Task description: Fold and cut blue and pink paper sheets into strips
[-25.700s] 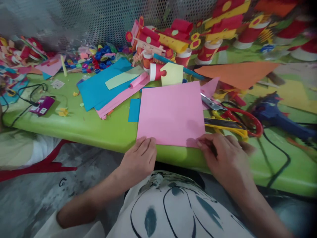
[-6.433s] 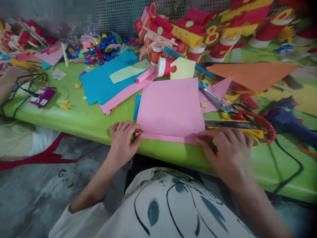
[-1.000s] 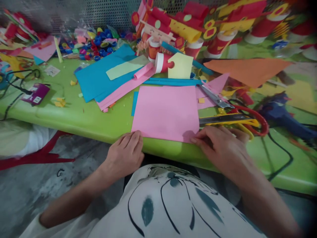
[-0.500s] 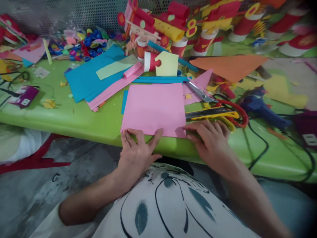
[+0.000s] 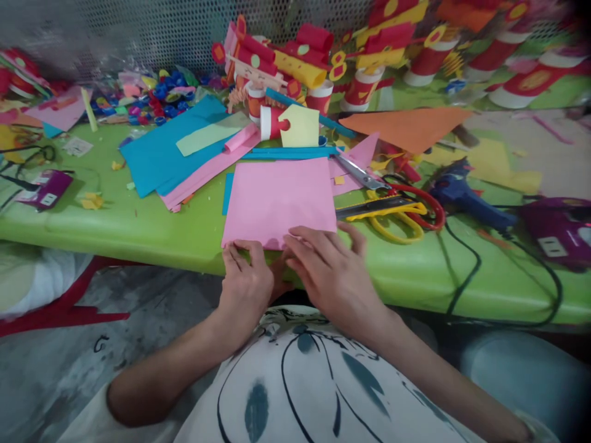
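A pink craft sheet (image 5: 281, 197) lies flat at the front edge of the green table, partly over a blue sheet. My left hand (image 5: 245, 283) is closed at the sheet's near left corner, its fingertips pinching the edge. Along the middle and right of the same near edge, my right hand (image 5: 330, 274) has its fingers bent and pressed on the edge; its thumb is mostly hidden. To the right of the sheet lie a yellow utility knife (image 5: 385, 207) and scissors (image 5: 362, 174) with red handles.
A blue glue gun (image 5: 471, 194) with a trailing black cable (image 5: 478, 267) lies to the right. Blue sheets (image 5: 152, 154) and pink strips (image 5: 203, 169) are at the left. Behind stand red-and-white cup figures (image 5: 362, 86) and a heap of colourful caps (image 5: 161, 101).
My right hand has moved left along the near edge of the pink sheet, from its right corner to near the middle. My left hand stays at the left corner. The view has shifted slightly.
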A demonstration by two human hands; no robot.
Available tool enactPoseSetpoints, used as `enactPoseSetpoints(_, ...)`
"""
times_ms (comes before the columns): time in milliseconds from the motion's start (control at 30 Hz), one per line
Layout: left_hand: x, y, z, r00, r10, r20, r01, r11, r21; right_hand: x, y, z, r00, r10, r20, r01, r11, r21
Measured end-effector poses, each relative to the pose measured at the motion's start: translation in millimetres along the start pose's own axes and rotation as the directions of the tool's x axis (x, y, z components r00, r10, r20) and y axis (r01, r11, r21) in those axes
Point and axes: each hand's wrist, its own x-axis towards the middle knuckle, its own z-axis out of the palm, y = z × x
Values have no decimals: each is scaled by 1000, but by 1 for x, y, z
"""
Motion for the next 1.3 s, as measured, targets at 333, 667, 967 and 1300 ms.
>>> enactPoseSetpoints(333, -1, 6, 1, 999, 41, -36, -33, 982, 186, -25, -7, 24, 1000, 20, -4, -21, 975, -219)
enactPoseSetpoints(667, -18, -28, -5, 1000, 7, 1, -7, 996, 91, -34, 8, 8, 999, -7, 34, 15, 969, -247)
enactPoseSetpoints(967, -18, -61, -22, 991, -42, -124, 48, 998, 41, -33, 7, 9, 1000, -26, 4, 26, 970, -241)
enactPoseSetpoints(1300, 3, -26, 22, 966, 206, -159, -225, 968, -110, -41, 14, 1, 1000, 22, 22, -16, 963, -270)
